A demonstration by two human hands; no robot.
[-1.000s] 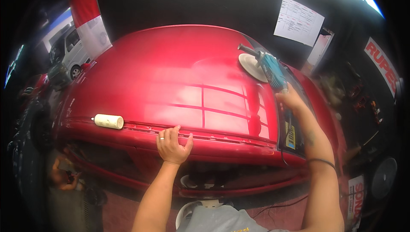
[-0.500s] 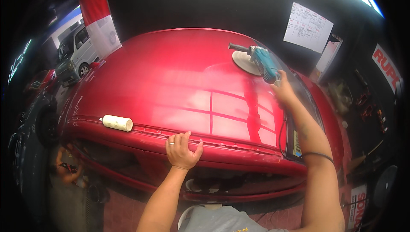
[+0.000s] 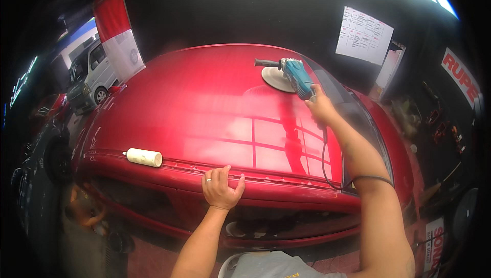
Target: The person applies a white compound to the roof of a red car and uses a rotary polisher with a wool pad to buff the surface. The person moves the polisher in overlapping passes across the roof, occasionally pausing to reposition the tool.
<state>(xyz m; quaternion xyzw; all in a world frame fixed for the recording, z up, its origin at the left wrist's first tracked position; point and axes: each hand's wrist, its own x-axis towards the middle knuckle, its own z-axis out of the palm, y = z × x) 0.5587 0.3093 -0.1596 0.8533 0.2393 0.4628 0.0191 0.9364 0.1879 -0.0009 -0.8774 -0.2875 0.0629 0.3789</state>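
Note:
My right hand (image 3: pixel 320 105) is wrapped round the rear handle of a teal electric polisher (image 3: pixel 298 76). Its round pale pad (image 3: pixel 278 79) lies on the glossy red car roof (image 3: pixel 204 99) near the windshield side, and a black side handle (image 3: pixel 267 63) sticks out to the left. From the polisher a dark cord hangs down over the roof and across my forearm. My left hand (image 3: pixel 222 188) rests with fingers apart on the near roof edge, a ring on one finger. Left of it, a cream squeeze bottle (image 3: pixel 144 157) lies on its side along the roof rail.
A white chart (image 3: pixel 364 35) hangs on the dark back wall. Far left, a red and white curtain (image 3: pixel 115 27) borders a parked light-coloured van (image 3: pixel 99 68). Tools hang on the right wall by a red-lettered sign (image 3: pixel 460 75). Another person (image 3: pixel 84 209) is low at the lower left.
The polisher, with my right hand on it, has moved left across the roof, away from the windshield. My left hand stays at the roof edge. The view has shifted slightly.

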